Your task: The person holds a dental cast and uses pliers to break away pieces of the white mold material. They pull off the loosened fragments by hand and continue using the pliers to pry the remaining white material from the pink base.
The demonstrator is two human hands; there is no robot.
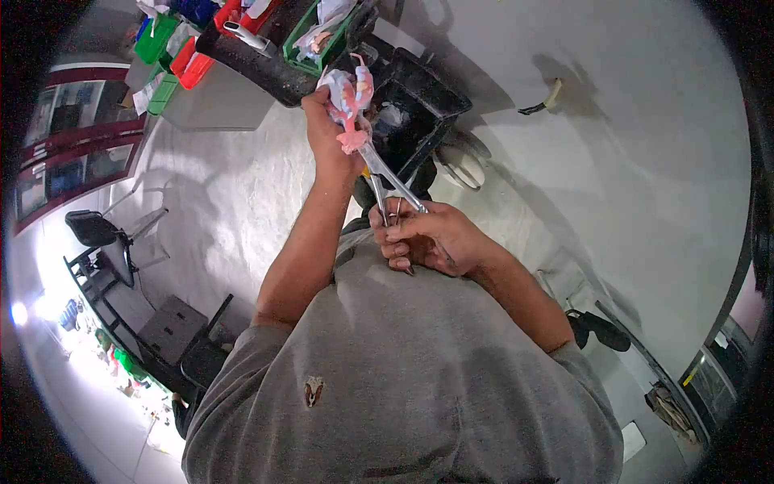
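My left hand point(329, 137) is closed around a soft pink-and-white piece point(351, 101), which has narrow limb-like parts pointing up and looks like a small fabric toy skin. My right hand point(427, 238), in front of my grey shirt, grips long metal forceps point(393, 175), with fingers at the handle rings. The tips of the forceps reach the pink lower end of the piece; whether they pinch it or go inside is hidden. Just beyond my hands is a black bin point(415, 109) with some pale material in it.
A dark table point(270, 77) at the upper left bears a green bin point(316, 44) of fabric pieces and a white-handled tool point(248, 37). Red bins point(192, 63) and green bins point(157, 39) stand further left. A black chair point(93, 228) stands on the pale floor.
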